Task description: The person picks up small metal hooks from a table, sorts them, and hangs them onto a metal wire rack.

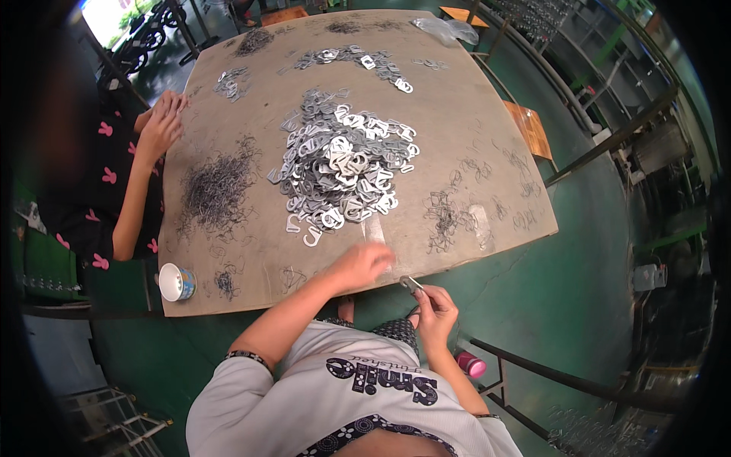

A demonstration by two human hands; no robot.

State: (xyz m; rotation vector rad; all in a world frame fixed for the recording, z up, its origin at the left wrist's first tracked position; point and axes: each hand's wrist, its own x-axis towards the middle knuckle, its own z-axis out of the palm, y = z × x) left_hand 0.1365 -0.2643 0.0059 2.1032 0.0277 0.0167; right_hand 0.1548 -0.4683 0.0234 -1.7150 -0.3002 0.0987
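My right hand (437, 311) is closed at the table's front edge, pinching a small grey metal hook (412, 284) between thumb and fingers. Just left of it, my left hand (361, 266) hovers over the front of the table, its fingers smeared by motion, so I cannot make out whether anything is in them. Beyond my hands rises a big heap of flat grey metal hooks (343, 167). A couple of loose hooks (312, 236) lie at the heap's near edge, closest to my left hand.
Thin bent wires form a dark pile (217, 186) on the left and scattered bunches (445, 221) on the right. A paper cup (175, 282) stands at the near left corner. Another person's hands (162, 126) are at the left edge. A plastic bag (445, 30) lies far right.
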